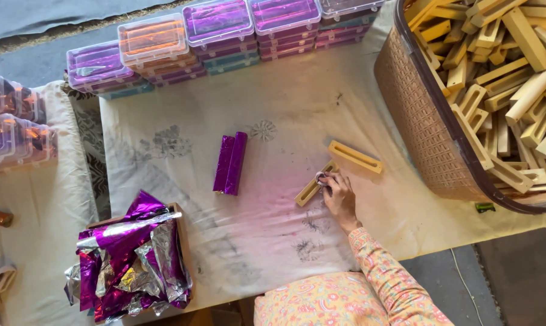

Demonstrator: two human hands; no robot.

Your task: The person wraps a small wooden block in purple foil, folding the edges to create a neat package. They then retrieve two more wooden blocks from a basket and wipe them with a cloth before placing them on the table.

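the right hand [339, 194] lay at centre right of the frame, fingers curled together on a small silvery bit against the end of a slotted wooden block [314, 184]. a second slotted block [355, 157] sat just above it. two purple foil-wrapped blocks [230, 163] lay side by side at centre, well apart. the basket [418, 121] of wooden pieces filled the upper right. the left hand was out of view.

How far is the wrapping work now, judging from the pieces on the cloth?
Done: two purple foil-wrapped pieces lie together on the cloth. In hand: the right hand touches one bare wooden slotted piece; a second bare piece lies beside it. Left: the basket is heaped with unwrapped wooden pieces, and foil sheets wait in a box.
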